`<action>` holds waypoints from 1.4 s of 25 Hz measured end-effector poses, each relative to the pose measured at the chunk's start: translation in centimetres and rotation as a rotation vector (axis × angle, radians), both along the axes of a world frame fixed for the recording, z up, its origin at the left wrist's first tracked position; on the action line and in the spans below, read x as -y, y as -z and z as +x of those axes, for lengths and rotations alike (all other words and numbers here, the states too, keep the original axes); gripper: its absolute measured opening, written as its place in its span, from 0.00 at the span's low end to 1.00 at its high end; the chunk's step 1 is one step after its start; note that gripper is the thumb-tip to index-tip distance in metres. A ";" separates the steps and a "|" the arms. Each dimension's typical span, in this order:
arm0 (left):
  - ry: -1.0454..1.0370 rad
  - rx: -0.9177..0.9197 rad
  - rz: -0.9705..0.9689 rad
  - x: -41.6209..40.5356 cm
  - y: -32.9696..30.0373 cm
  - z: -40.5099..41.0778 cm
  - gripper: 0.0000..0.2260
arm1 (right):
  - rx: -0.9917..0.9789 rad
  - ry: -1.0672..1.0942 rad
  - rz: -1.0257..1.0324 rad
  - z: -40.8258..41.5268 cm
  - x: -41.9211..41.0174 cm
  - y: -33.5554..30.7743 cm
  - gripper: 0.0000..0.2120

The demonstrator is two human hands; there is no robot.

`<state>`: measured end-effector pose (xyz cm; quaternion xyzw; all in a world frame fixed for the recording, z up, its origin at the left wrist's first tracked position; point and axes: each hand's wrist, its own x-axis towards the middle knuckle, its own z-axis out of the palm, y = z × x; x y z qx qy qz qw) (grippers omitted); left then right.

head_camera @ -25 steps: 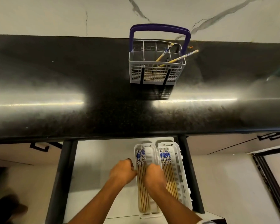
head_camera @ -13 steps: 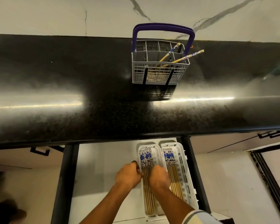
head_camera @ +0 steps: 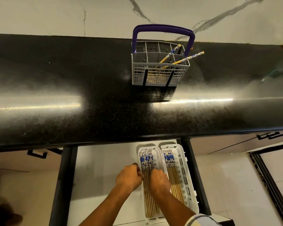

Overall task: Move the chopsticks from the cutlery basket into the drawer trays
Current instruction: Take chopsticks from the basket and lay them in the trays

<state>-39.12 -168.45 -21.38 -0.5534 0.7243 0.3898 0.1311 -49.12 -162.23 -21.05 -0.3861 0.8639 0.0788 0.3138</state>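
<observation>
A grey cutlery basket with a purple handle stands at the back of the black countertop. Two blue-patterned chopsticks lean out of its right compartments. Below the counter edge, an open drawer holds two white trays side by side. The left tray and the right tray each hold several chopsticks lying lengthwise. My left hand and my right hand are curled on either side of the chopstick bundle in the left tray. My fingertips are hidden beneath the knuckles.
A marble-patterned wall rises behind the counter. Dark drawer rails frame the drawer left and right. Cabinet fronts with black handles flank the drawer. The left part of the drawer floor is bare white.
Both hands stay at the left tray, pressed closer together around the bundle. The view has shifted slightly. The basket and its two chopsticks have not moved.
</observation>
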 end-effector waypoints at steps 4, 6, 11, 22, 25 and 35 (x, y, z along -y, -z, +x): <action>-0.012 -0.003 0.006 -0.1 0.0 0.2 0.06 | 0.004 -0.072 -0.003 0.2 -0.2 -0.1 0.11; -0.025 -0.012 0.012 -0.3 -0.1 0.2 0.05 | 0.002 -0.111 -0.014 0.3 -0.5 -0.5 0.11; -0.063 -0.052 0.019 -1.3 -1.2 0.9 0.05 | 0.032 -0.187 -0.114 -0.1 0.4 -4.7 0.09; -0.191 -0.737 -0.488 13.8 -22.3 -5.9 0.08 | 0.123 0.161 -1.057 -12.7 2.9 -24.2 0.07; -0.104 -0.658 -0.621 18.1 -25.9 -10.9 0.19 | 0.223 0.260 -1.058 -14.7 4.4 -24.8 0.10; 0.210 -0.413 -0.619 21.0 -26.6 -17.6 0.18 | 0.336 0.099 -1.030 -21.5 19.8 -25.4 0.12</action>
